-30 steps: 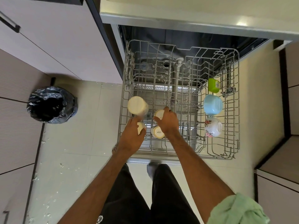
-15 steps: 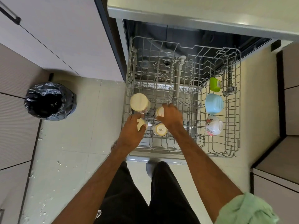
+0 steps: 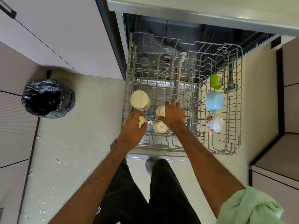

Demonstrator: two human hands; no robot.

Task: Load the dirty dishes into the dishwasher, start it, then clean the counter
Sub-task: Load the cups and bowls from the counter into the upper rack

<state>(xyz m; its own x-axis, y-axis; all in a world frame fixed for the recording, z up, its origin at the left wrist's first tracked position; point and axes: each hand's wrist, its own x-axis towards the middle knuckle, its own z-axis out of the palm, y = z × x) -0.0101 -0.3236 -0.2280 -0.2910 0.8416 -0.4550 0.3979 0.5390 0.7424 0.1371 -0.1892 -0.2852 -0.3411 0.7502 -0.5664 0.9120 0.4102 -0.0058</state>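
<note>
the loading step is in hand; starting the machine and wiping the worktop (image 3: 202, 8) are not yet reached. at the near left of the pulled-out rack (image 3: 226, 148), the left hand (image 3: 131, 128) is curled round a small cream cup (image 3: 142, 122); whether the cup rests on the wires cannot be told. just right of it, a labelled cup (image 3: 160, 127) is seated base-up among the tines, and the word "sista" is read on its base. the right hand (image 3: 174, 116) is clamped over a second cream cup (image 3: 160, 110), thumb at its near side, fingers draped over the far side. the next move is judged to call for both held cups to be settled mouth-down between tines without the seated one being knocked. farther off at the left, a tall cream tumbler (image 3: 139, 99) is stood inverted. along the right side, a floral cup (image 3: 214, 122), a pale blue bowl (image 3: 214, 101) and a green tub (image 3: 216, 81) are lined up near to far; print on the green tub is too small to be read.
</note>
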